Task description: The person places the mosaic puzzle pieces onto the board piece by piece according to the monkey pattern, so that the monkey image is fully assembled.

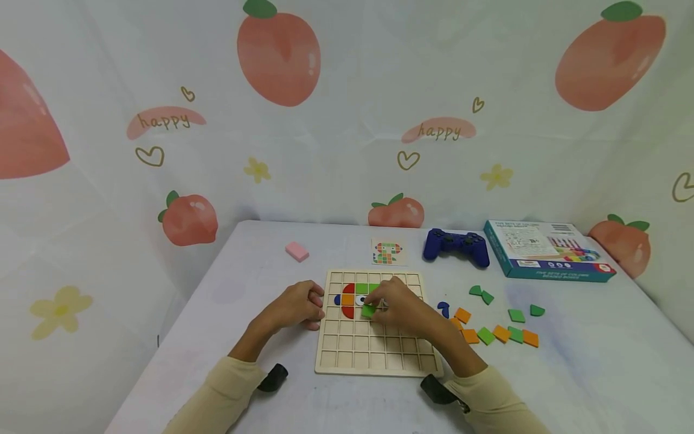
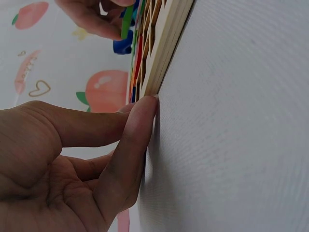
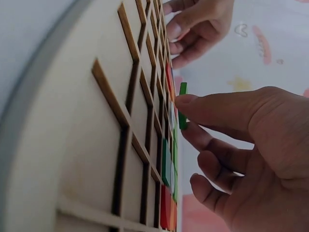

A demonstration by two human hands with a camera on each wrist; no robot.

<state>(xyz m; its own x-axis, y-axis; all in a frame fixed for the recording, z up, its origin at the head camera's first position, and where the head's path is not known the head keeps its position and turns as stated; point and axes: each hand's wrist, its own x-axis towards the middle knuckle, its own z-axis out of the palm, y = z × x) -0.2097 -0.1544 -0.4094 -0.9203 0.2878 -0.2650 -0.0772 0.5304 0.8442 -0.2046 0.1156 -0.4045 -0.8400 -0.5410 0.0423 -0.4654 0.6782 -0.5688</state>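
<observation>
A wooden grid board [image 1: 362, 360] lies flat, with a partly laid figure of red, orange, blue and green pieces and a white eye piece in its upper left cells. At the board's left edge my left hand [image 1: 295, 303] holds on with thumb and finger; the left wrist view shows the thumb [image 2: 141, 128] against the wooden side. My right hand [image 1: 403, 306] pinches a small green square tile [image 3: 182, 121] between thumb and finger. The tile stands on edge, close over the board near the eye piece, in the right wrist view.
To the right lie loose orange tiles [image 1: 502, 334], green pieces [image 1: 516, 315] and dark blue pieces [image 1: 444, 309]. Behind the board are a pattern card [image 1: 388, 252], a blue game controller [image 1: 456, 244] and a pink block [image 1: 296, 251]. A teal box [image 1: 553, 274] sits back right.
</observation>
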